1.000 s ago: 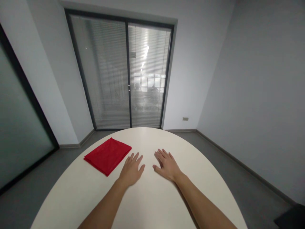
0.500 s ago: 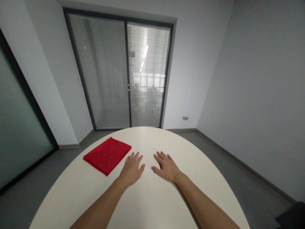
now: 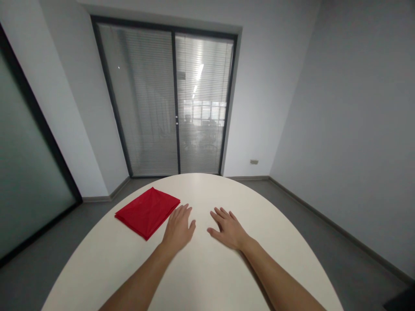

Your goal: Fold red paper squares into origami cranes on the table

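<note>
Red cloth [image 3: 147,214] lies folded flat on the bench [image 3: 207,276], probably to sit stable. Left hand [image 3: 178,229] just beside cloth, contact unclear; right hand [image 3: 229,230] farther right of cloth. Both grips empty, fingers extended.

A cream-white, smooth table with a curved edge [image 3: 201,270] is seen. On its left part a folded, bright-red, four-cornered cloth [image 3: 147,214] is laid flat, its layers stacked. The bare left hand [image 3: 179,226] and bare right hand [image 3: 229,231] are held palm down at the tabletop, whether touching cannot be told.
</note>
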`<state>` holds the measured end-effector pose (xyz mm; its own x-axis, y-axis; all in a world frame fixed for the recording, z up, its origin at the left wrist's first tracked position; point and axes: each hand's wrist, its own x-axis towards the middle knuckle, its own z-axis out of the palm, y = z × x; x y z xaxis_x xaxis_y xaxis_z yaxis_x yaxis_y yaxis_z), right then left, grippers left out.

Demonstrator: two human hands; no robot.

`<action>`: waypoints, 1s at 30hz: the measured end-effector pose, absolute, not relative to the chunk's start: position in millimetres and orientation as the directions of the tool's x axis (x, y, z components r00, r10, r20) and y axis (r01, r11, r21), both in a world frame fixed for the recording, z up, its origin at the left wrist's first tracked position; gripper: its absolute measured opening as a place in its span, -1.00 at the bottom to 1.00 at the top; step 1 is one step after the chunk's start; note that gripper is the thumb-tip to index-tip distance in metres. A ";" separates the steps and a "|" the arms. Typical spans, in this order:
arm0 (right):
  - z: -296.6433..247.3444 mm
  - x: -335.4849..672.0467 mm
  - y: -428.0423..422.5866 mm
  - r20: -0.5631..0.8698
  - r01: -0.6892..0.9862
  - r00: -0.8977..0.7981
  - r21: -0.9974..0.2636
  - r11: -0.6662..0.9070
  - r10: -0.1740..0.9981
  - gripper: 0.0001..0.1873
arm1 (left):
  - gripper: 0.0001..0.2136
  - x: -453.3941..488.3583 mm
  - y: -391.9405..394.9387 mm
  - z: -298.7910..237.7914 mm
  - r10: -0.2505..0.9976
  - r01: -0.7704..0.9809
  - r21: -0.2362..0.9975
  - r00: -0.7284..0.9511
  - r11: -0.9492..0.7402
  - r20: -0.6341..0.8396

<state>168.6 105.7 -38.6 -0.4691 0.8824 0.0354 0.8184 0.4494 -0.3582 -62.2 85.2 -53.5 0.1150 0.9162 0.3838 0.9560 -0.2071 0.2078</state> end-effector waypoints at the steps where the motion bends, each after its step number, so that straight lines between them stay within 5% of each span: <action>1: -38.4 168.7 105.6 0.032 0.819 -0.469 -0.359 0.448 0.883 -0.13 | -0.58 -63.8 85.8 -50.9 0.901 0.966 0.196 0.069 -0.167 0.429; 5: -38.6 169.9 105.5 0.034 0.817 -0.471 -0.360 0.450 0.882 -0.13 | -0.58 -76.5 88.2 -42.4 0.867 0.986 0.164 -0.098 0.019 0.488; 14: -38.8 170.9 105.3 0.035 0.812 -0.476 -0.366 0.455 0.879 -0.13 | -0.58 -107.7 93.3 -38.5 0.911 0.959 0.171 -0.271 0.227 0.310; 24: -38.8 171.7 105.4 0.043 0.810 -0.479 -0.362 0.460 0.877 -0.13 | -0.63 -116.8 92.3 -27.4 0.906 0.924 0.230 -0.355 0.304 0.228; 30: -41.8 171.7 106.7 0.040 0.810 -0.476 -0.370 0.455 0.879 -0.12 | -0.60 -116.6 89.5 -21.8 0.859 0.891 0.327 -0.413 0.313 0.302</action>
<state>171.7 106.7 -41.8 -0.4755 0.8788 0.0396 0.8098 0.4549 -0.3704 -116.6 89.5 -21.8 -0.4128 0.8594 0.3016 0.8914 0.3132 0.3275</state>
